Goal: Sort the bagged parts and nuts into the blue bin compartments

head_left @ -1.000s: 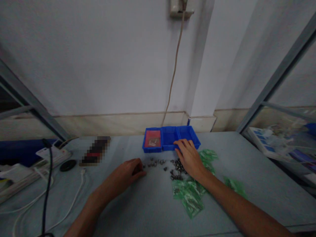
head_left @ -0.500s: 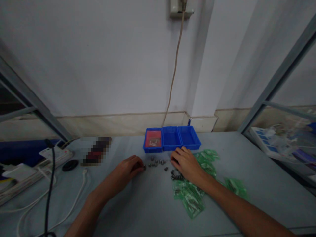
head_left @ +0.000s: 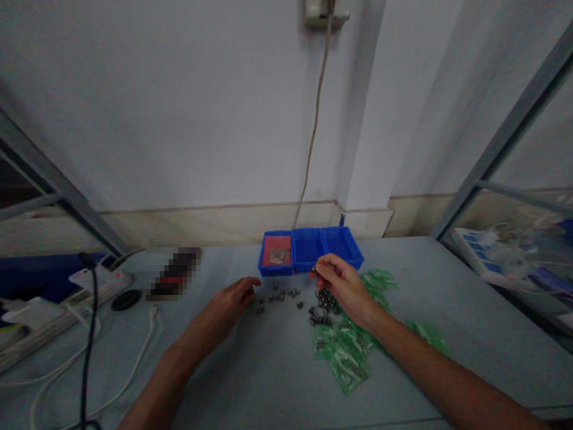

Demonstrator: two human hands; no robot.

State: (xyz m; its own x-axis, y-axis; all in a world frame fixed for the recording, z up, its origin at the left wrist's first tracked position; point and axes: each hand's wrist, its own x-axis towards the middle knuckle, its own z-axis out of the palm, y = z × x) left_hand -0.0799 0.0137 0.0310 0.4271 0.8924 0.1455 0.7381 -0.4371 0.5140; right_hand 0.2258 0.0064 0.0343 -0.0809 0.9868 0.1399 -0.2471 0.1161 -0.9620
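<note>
My right hand (head_left: 339,282) is raised over a pile of small metal parts (head_left: 326,301), with thumb and fingertips pinched on one small metal part (head_left: 314,270). The front edge of the blue bins is just beyond those fingertips. My left hand (head_left: 237,294) hovers at the left of several scattered metal parts (head_left: 282,295), its index finger stretched out and nothing seen in it. One loose metal part (head_left: 260,310) lies just below its fingers. Green plastic bags (head_left: 347,355) with metal pieces inside lie under and beside my right wrist.
Three joined blue bins (head_left: 308,269) stand near the wall; the left one holds a red card (head_left: 276,243) and a small clear bag. White cables (head_left: 143,352), a power strip (head_left: 58,316) and a black disc (head_left: 126,300) are at the left. Plastic-wrapped items (head_left: 514,251) are at the right.
My right hand has lifted from the pile, now pinching a small metal part and uncovering more of the pile. My left hand has let go of a metal part and drawn back slightly left.
</note>
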